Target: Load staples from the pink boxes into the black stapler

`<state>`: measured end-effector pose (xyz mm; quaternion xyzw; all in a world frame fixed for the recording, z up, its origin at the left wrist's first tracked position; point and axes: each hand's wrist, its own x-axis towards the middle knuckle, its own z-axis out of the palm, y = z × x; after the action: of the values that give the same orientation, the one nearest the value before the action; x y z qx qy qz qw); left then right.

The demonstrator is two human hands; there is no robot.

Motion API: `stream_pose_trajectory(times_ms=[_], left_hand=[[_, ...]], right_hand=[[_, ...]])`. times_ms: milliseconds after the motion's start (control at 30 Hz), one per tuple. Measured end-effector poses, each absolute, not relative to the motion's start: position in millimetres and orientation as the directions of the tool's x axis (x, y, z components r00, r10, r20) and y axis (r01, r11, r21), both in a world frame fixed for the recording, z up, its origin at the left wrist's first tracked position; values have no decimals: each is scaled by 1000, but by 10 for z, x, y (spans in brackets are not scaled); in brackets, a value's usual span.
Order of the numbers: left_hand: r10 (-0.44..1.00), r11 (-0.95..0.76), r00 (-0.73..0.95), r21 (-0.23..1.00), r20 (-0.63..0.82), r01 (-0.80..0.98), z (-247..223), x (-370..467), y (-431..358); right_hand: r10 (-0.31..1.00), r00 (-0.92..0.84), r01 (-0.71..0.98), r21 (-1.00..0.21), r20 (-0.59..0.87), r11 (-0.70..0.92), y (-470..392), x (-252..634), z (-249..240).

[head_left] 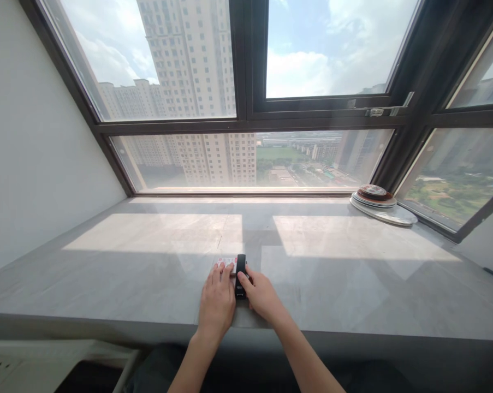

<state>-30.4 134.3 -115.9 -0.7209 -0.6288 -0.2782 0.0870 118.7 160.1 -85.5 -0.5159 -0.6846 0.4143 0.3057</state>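
Observation:
A black stapler [241, 277] lies lengthwise on the grey stone sill, its long axis pointing toward the window. My right hand [261, 290] grips it from the right, the thumb on top and the other fingers partly hidden along its side. Against its left side is a small white card with red print [229, 262]. My left hand [217, 297] rests over this card with its fingers stretched forward, covering much of it. Whether the card reaches under the stapler I cannot tell.
A stack of plates [375, 202] stands in the far right corner of the sill [148, 273]. Beyond it is a dark-framed window with a metal latch [376, 112]. Below the sill's front edge, at lower left, is a pale perforated plastic piece [37, 363].

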Motion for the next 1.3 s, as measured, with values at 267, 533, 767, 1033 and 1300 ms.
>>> stream_pose_trajectory(times_ms=[267,533,767,1033,1300], left_hand=[[881,-217,86,237,464,947,-1162,-1561,1580],[879,-255,91,300,468,919,-1187,-1752,1640],[832,-244,-41,432,553,868,-1081,-1778,1539],[801,-412,138,369,583,833,-698,-793,1325],[916,-339,262,236,303,911,-1157,43,1831]], right_hand=[[918,-396,501,-833,19,234,1783,135,-937],[915,-399,520,-808,56,276,1875,-79,-1075],[950,-312,354,-928,-4,113,1813,308,-1034],[954,-45,629,-733,297,258,1820,1905,-1164],[974,-68,955,-270,216,127,1610,2085,-1244]])
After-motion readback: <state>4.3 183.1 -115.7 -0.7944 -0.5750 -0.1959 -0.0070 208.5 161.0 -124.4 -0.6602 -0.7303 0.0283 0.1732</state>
